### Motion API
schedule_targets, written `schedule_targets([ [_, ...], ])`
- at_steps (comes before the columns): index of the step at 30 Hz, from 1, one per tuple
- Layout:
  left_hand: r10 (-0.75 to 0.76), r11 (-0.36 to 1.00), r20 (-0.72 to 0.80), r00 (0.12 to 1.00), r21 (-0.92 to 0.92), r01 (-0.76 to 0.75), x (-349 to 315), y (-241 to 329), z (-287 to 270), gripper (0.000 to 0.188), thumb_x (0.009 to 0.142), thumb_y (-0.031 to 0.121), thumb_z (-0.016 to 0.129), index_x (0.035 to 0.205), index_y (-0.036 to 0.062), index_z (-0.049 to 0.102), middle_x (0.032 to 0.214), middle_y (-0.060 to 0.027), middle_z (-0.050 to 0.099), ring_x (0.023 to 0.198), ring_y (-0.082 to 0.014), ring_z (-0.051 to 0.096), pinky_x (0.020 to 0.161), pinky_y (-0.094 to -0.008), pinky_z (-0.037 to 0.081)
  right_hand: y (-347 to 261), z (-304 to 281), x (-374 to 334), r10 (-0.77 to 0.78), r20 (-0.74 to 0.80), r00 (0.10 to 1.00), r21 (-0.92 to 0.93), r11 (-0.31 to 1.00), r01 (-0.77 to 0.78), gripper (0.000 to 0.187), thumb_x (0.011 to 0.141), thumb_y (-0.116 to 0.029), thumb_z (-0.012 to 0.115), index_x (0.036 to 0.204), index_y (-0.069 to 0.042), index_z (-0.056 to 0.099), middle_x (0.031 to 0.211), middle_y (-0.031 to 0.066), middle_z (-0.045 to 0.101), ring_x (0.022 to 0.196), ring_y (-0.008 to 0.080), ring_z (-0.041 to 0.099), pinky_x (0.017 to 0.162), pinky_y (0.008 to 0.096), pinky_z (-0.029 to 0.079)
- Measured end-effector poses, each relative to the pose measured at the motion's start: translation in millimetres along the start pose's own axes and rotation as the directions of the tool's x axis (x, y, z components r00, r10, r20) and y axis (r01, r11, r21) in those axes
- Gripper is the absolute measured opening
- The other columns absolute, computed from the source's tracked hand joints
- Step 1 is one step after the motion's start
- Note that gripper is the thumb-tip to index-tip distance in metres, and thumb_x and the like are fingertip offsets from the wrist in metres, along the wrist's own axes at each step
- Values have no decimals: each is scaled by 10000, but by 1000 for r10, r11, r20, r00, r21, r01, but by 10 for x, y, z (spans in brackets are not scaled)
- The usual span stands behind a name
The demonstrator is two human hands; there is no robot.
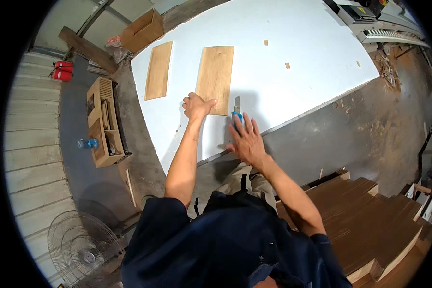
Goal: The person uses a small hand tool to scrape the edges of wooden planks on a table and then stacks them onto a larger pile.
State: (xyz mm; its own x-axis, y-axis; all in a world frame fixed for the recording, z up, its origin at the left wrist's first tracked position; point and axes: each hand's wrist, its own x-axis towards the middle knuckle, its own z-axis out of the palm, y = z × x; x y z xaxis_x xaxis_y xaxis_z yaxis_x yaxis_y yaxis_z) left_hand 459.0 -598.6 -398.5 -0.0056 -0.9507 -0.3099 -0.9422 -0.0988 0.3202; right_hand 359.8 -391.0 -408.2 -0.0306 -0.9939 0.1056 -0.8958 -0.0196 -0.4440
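A light wooden board [215, 79] lies lengthwise on the white tabletop [312, 53] in front of me. My left hand [197, 105] is at its near left corner, thumb on top and fingers curled by the left edge. Just right of the board is a tool with a blue handle [235, 117] and a flat metal blade [237, 102] pointing away from me; its exact kind is unclear. Over that handle reaches my right hand [247, 141], fingers stretched and spread, partly covering it. Whether they touch the handle cannot be made out.
A second wooden board [159, 71] lies farther left on the table, with small tan scraps [287, 66] to the right. Stacked dark brown planks [350, 211] stand behind me at right. At left are a wooden cabinet [111, 139], a fan [86, 252] and a cardboard box [142, 30].
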Motion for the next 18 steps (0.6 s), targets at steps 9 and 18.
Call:
schedule_targets([
  [9, 112, 940, 135, 985, -335, -61, -136, -279, 116, 534, 705, 318, 807, 1010, -54, 576, 1022, -260, 603, 1062, -372, 564, 865, -433, 480, 359, 29, 536, 135, -125, 983, -190, 969, -157, 594, 891, -285, 591, 1311, 117, 471, 1429, 285, 376, 1390, 462, 252, 1163, 550, 140],
  [18, 140, 801, -24, 990, -585, -127, -340, -291, 351, 384, 795, 165, 710, 1041, -98, 576, 960, -219, 650, 858, -342, 638, 769, -424, 512, 224, 111, 900, 451, -249, 857, 251, 885, -393, 567, 791, -213, 735, 1235, 66, 517, 1028, 184, 634, 1043, 317, 586, 972, 438, 431],
])
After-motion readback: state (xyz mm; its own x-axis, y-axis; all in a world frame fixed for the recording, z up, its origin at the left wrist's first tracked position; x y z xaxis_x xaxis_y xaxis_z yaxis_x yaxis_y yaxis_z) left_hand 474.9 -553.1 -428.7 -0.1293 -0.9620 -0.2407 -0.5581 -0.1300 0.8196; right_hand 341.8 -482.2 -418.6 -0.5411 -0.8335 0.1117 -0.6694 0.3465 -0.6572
